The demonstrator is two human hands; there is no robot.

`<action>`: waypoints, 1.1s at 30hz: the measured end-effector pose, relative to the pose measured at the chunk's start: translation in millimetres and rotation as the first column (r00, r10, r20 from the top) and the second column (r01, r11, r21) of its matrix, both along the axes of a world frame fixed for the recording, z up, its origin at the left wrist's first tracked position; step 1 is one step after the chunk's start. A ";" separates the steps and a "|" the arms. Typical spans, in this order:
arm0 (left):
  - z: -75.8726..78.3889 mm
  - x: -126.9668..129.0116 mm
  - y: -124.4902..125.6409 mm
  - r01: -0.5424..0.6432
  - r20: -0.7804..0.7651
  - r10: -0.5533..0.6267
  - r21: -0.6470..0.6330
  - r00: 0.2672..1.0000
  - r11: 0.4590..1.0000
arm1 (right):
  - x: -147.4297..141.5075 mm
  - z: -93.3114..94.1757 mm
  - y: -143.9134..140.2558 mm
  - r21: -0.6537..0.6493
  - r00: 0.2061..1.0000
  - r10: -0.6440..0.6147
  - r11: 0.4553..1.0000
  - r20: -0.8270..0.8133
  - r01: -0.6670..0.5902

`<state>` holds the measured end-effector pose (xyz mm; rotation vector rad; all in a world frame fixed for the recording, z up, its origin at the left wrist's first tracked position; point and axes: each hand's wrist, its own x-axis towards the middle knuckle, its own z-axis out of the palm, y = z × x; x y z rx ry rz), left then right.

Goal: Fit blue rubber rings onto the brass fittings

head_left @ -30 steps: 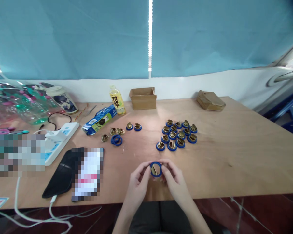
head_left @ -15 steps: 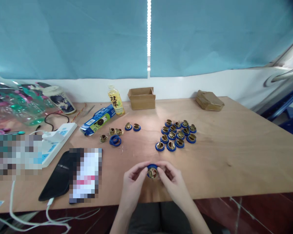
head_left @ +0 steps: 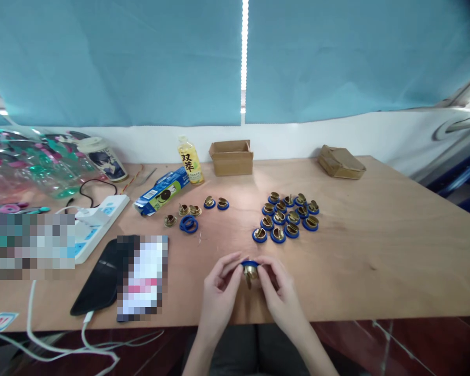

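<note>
Between my two hands, just above the table's near side, is a round brass-coloured fitting with a blue ring [head_left: 250, 272]. My left hand [head_left: 221, 287] pinches its left edge between thumb and fingers, while my right hand [head_left: 280, 287] pinches the right edge. The blue ring faces up and the metal flap hangs below it. Ahead and to the right lies a cluster of several like fittings with blue rings [head_left: 292, 230]. Two more ringed fittings [head_left: 222, 203] lie to the left, beside a few bare brass fittings [head_left: 170, 220] and loose blue rings [head_left: 188, 224].
A small open carton [head_left: 232, 161], a yellow-labelled bottle [head_left: 190, 161] and a blue box [head_left: 162, 191] stand at the back. A brown package [head_left: 341, 163] lies back right. At left are a black phone [head_left: 102, 277], a power strip [head_left: 117, 209], cables and a cup [head_left: 104, 159].
The held fitting has tipped, so its ring now shows edge-on and its flap points down. Both hands still pinch it. The whole view has shifted slightly.
</note>
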<state>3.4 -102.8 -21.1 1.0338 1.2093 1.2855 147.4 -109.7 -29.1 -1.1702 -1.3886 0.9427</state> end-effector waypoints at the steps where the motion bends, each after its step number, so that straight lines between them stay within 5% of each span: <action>1: -0.2 -0.4 -0.2 0.020 0.001 -0.020 -0.003 1.000 1.000 | 0.1 0.3 -0.1 0.010 1.000 -0.003 1.000 -0.005 0.003; 14: 2.2 1.0 -0.8 0.066 -0.133 -0.032 0.259 0.991 0.964 | 1.6 -1.6 0.6 0.180 0.995 0.046 0.982 0.092 -0.062; 25: 1.1 -3.6 1.2 0.092 0.092 -0.099 0.072 0.991 0.993 | -0.1 4.2 0.6 0.098 0.995 0.103 0.990 -0.015 -0.102; 33: -5.3 -1.4 -1.8 -0.020 0.142 0.012 0.059 0.990 0.998 | 0.2 4.3 -5.4 -0.014 0.978 0.072 0.997 -0.194 -0.076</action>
